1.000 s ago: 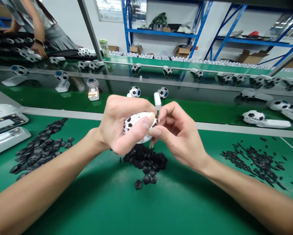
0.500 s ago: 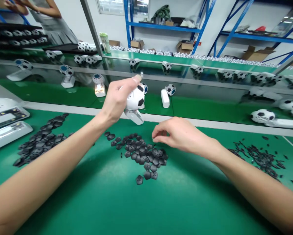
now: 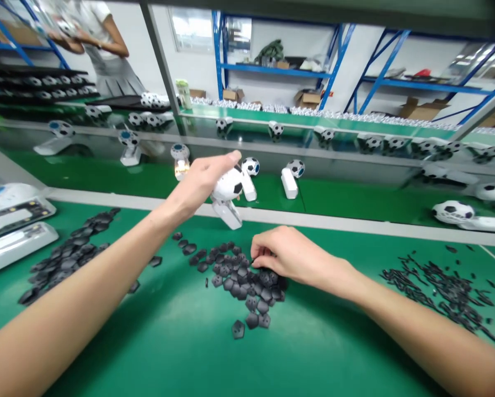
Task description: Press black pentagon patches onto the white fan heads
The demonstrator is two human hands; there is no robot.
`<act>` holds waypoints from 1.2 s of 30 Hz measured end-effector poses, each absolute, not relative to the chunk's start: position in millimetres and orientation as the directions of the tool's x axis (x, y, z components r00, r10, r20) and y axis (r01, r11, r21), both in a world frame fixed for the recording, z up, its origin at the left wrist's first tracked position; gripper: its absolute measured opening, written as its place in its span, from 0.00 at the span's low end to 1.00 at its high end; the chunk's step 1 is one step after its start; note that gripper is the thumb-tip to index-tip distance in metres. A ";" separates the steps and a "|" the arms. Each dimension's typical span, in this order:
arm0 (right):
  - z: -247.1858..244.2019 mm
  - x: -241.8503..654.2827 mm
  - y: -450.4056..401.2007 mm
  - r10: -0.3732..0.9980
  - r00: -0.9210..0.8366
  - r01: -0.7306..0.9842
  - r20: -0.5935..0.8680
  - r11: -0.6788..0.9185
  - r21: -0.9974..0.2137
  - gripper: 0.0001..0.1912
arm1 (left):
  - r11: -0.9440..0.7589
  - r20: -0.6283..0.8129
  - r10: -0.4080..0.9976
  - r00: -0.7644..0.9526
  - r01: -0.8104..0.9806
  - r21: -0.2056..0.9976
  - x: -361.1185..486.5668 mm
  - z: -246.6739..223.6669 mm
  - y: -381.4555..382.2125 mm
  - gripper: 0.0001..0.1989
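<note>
My left hand (image 3: 200,179) is closed around a white soccer-ball-shaped lamp (image 3: 229,186) with black patches, held tilted above the bench's far edge. Its white base (image 3: 228,214) hangs below my fingers. At the right side of a pile of black pentagonal pieces (image 3: 234,284), my right hand (image 3: 288,253) is pinched, thumb against fingers. A small dark bit shows at these fingertips, but I cannot tell whether it is held or part of the pile. A single black pentagonal piece (image 3: 238,330) lies nearer to me.
More black pieces (image 3: 71,253) lie left, thin black slivers (image 3: 446,286) right. White lamp parts (image 3: 19,248) sit at the left edge. Beyond the pale bench rail (image 3: 338,219), ball lamps (image 3: 289,182) stand on a green belt (image 3: 346,207). A person (image 3: 110,49) stands at the far left.
My right hand has come down to the black pieces, its fingertips now among them. My left hand still holds the ball lamp. The whole view has shifted, with the scene lower in the picture.
</note>
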State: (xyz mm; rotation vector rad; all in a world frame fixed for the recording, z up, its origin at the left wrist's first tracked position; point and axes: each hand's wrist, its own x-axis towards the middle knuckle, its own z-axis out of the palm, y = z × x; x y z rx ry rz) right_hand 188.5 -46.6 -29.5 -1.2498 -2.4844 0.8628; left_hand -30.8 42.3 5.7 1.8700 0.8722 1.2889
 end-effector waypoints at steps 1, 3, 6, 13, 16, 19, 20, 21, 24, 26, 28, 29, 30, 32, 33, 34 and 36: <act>-28.2 190.7 -45.0 0.796 -0.604 0.626 -0.030 0.451 -0.636 0.06 | -0.509 0.448 0.845 0.293 0.185 0.840 -33.1 8.2 40.8 0.28; -23.6 196.1 -41.3 0.812 -0.582 0.547 0.035 0.423 -0.722 0.05 | -0.428 0.333 0.885 0.326 0.285 0.858 -38.4 13.5 38.4 0.28; -16.2 202.8 -36.2 0.849 -0.518 0.442 0.106 0.371 -0.817 0.05 | -0.399 0.272 0.896 0.351 0.369 0.839 -47.6 20.0 40.1 0.29; -17.7 201.0 -29.2 0.899 -0.381 0.227 0.215 0.317 -0.921 0.06 | -0.232 -0.027 0.901 0.433 0.533 0.814 -62.7 38.6 43.0 0.33; -15.7 201.5 -30.7 0.881 -0.363 0.195 0.305 0.392 -0.899 0.06 | -0.162 -0.141 0.864 0.483 0.532 0.831 -64.9 49.2 36.6 0.31; -9.2 204.2 -33.9 0.833 -0.329 0.186 0.445 0.520 -0.834 0.04 | -0.171 -0.119 0.865 0.488 0.508 0.844 -65.6 53.6 31.9 0.27; -6.8 205.0 -34.8 0.816 -0.307 0.178 0.490 0.555 -0.813 0.04 | -0.173 -0.094 0.870 0.484 0.477 0.862 -64.9 52.9 30.9 0.26; -4.5 205.6 -35.5 0.805 -0.280 0.164 0.523 0.577 -0.800 0.04 | -0.166 -0.066 0.875 0.480 0.424 0.890 -63.4 51.3 30.1 0.25; -0.3 205.6 -36.5 0.819 -0.169 0.099 0.548 0.567 -0.818 0.03 | -0.090 0.026 0.881 0.472 0.112 0.990 -52.8 42.4 26.9 0.26; 0.7 204.4 -36.5 0.854 -0.104 0.056 0.510 0.517 -0.854 0.04 | -0.025 0.081 0.892 0.446 -0.129 0.991 -41.8 36.2 23.1 0.29; 1.5 202.6 -36.3 0.887 -0.055 0.001 0.459 0.460 -0.888 0.07 | 0.007 0.120 0.908 0.401 -0.301 0.954 -31.0 32.3 18.0 0.33; 2.1 201.8 -36.2 0.901 -0.039 -0.033 0.432 0.431 -0.902 0.10 | 0.018 0.125 0.915 0.384 -0.349 0.937 -26.6 31.3 15.4 0.35; 3.1 201.1 -36.1 0.913 -0.026 -0.070 0.406 0.404 -0.912 0.13 | 0.026 0.127 0.918 0.375 -0.377 0.926 -23.3 30.6 12.9 0.36; 6.0 200.5 -36.1 0.932 -0.019 -0.137 0.362 0.356 -0.924 0.18 | 0.037 0.122 0.913 0.388 -0.378 0.925 -19.5 29.6 8.7 0.36; 7.8 200.6 -36.3 0.938 -0.026 -0.162 0.346 0.338 -0.927 0.19 | 0.032 0.125 0.907 0.402 -0.361 0.932 -18.4 28.6 7.1 0.36; 9.6 200.8 -36.7 0.941 -0.036 -0.180 0.338 0.326 -0.928 0.21 | 0.022 0.132 0.899 0.417 -0.344 0.939 -17.4 27.2 5.6 0.34; 12.9 201.5 -38.2 0.938 -0.060 -0.194 0.342 0.325 -0.926 0.21 | -0.012 0.161 0.885 0.438 -0.324 0.946 -14.3 22.6 2.9 0.28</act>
